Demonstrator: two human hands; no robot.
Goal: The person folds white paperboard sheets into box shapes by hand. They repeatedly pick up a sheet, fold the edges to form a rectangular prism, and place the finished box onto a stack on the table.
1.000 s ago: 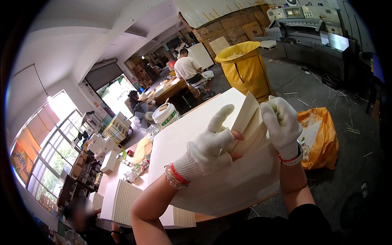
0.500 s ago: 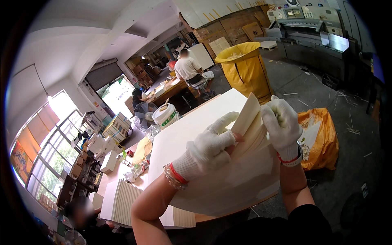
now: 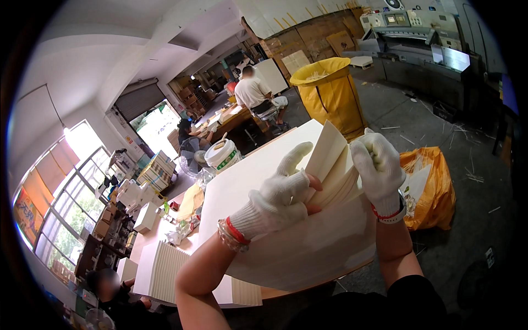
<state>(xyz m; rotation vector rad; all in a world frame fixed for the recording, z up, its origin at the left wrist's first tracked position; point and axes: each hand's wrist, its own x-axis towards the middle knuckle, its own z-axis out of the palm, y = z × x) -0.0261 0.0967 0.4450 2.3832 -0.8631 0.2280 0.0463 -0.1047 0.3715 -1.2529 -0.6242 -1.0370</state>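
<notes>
A large stack of white paper sheets [image 3: 256, 173] lies before me, its near part curling up under my arms. My right hand [image 3: 378, 168], in a white knit glove, is closed on the bent, fanned edge of several sheets [image 3: 336, 184]. One sheet's corner [image 3: 325, 151] stands up between my hands. My left hand [image 3: 275, 198], gloved but with bare fingertips showing, rests against the fanned edges. Its thumb is raised and apart from the fingers, which touch the sheets.
Stacked white boards [image 3: 165, 269] stand at the lower left. Beyond the sheets are a white bucket [image 3: 221, 154] and a fan [image 3: 190, 157]. A yellow bin [image 3: 330, 96] and an orange bag of paper scraps [image 3: 432, 187] stand at right. Seated people work farther back and at lower left.
My left hand has shifted slightly left and down, its thumb lifting away from the sheets. The raised corner has tilted left. My right hand keeps its hold.
</notes>
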